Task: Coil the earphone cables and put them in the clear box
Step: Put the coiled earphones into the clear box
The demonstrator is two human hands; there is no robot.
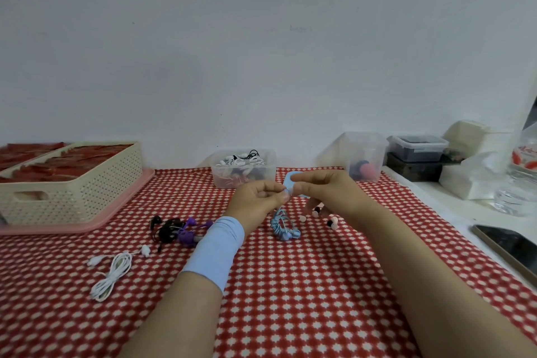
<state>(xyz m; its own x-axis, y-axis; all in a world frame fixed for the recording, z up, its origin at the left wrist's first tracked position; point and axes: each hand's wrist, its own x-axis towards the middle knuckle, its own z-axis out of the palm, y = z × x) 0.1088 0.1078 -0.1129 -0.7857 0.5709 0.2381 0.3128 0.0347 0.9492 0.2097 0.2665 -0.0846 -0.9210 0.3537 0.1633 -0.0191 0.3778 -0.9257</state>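
Your left hand [255,197] and right hand [328,192] meet at mid-frame, forearms converging. Both sets of fingers [278,187] pinch the blue earphone cable [283,227], which trails down to the tabletop [290,285].

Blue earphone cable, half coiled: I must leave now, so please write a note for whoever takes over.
Hands: the left hand and the right hand both pinch the top of the blue earphones; the bundle dangles toward the tablecloth.
Done: the clear box at the back already holds several sets.
Loose on the cloth: white earphones, black earphones and purple earphones to the left; pink-tipped earbuds under the right hand.
Left: finish the blue coil, box it, then the others.
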